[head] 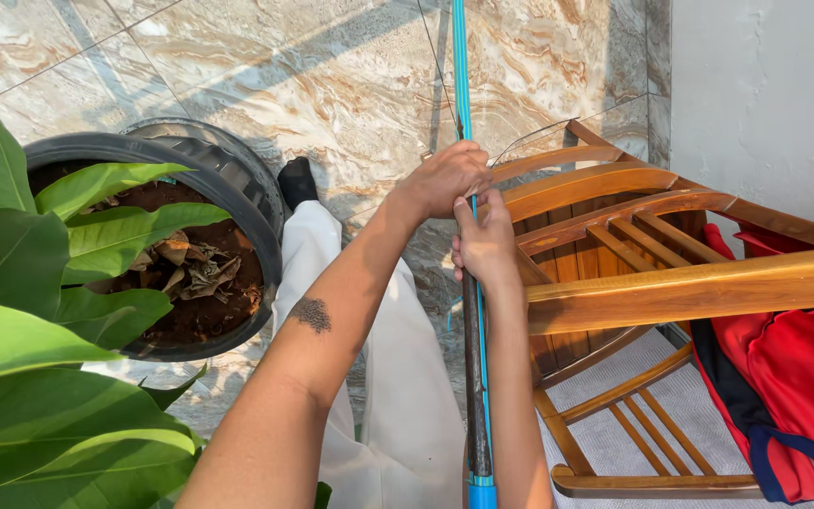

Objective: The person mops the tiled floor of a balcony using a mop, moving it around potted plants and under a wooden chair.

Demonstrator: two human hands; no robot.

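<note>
Blue-striped pole (474, 377) stands upright by the wooden chair (614, 273), both hands stacked on it: left hand (447, 179) above, right hand (487, 247) below, fingers wrapped tight. Looks mid-grip; the next bit probably needs a steady hold near that thin wire (529, 137).

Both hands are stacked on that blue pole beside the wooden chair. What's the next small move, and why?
Probably slide the right hand a little further down the blue pole. It sits directly under the left hand, both bunched near the wooden chair, and the long dark stretch below is unheld. A wider grip would likely steady it.
</note>
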